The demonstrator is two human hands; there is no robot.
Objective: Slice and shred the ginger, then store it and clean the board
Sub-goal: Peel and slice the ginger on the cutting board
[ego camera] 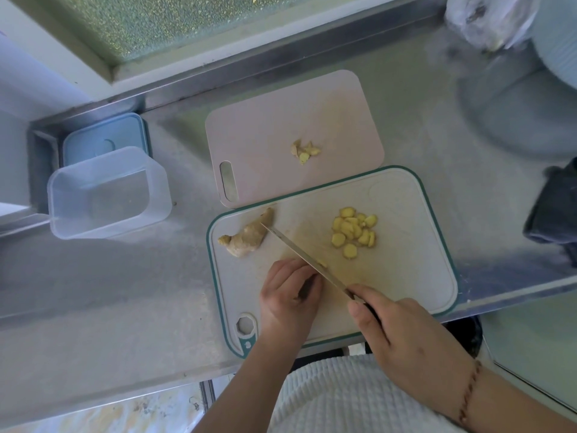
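My right hand (402, 335) grips the knife (299, 251); my left hand (288, 295) curls against its blade, perhaps pinning a ginger bit. The root (246, 237) and slices (354, 231) lie beyond on the board (415, 260).

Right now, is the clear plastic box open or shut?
Open: the clear box has no lid on; its blue lid lies behind it.

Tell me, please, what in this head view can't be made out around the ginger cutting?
- Head view: what the left hand holds down beside the knife is hidden under its curled fingers.
- Knife handle: mostly covered by the right hand.
- Bag, top right: blurred, contents unclear.
- Dark object, right edge: cut off, unidentifiable.
- Pieces on the pink board: too small to tell peel from flesh.
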